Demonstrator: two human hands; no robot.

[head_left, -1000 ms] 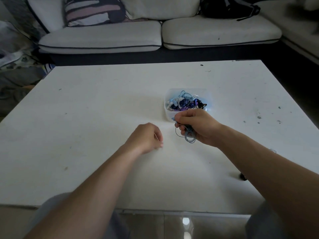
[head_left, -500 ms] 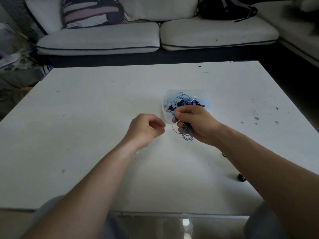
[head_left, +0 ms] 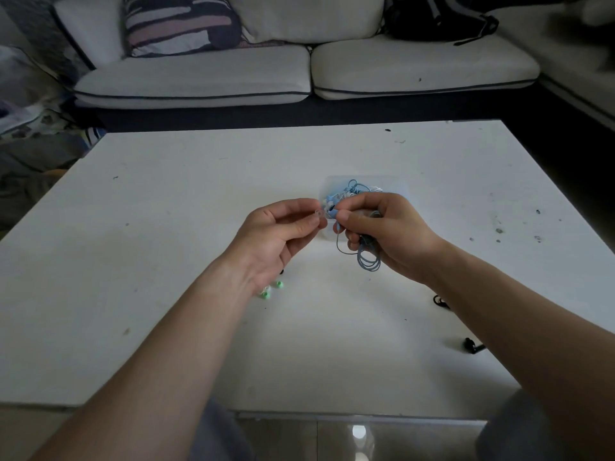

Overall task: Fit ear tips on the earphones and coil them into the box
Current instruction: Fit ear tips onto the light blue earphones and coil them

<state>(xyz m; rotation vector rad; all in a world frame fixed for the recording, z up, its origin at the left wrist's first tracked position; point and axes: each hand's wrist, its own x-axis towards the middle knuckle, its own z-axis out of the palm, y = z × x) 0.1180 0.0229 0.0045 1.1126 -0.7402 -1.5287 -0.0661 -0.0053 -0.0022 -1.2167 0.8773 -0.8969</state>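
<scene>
Above the worktop (head_left: 166,227), just in front of the box (head_left: 401,185), the left hand (head_left: 283,231) pinches a clear ear tip (head_left: 318,214) between thumb and forefinger. The right hand (head_left: 386,227) pinches the blue earbud (head_left: 332,212) facing it, its lower fingers curled round the coiled cable (head_left: 367,261). Tip and earbud are almost touching. Risk: a tilted approach could fold the soft tip instead of seating it, and a slackened grip could let the coil unwind. Green ear tips (head_left: 279,284) lie near the left wrist.
</scene>
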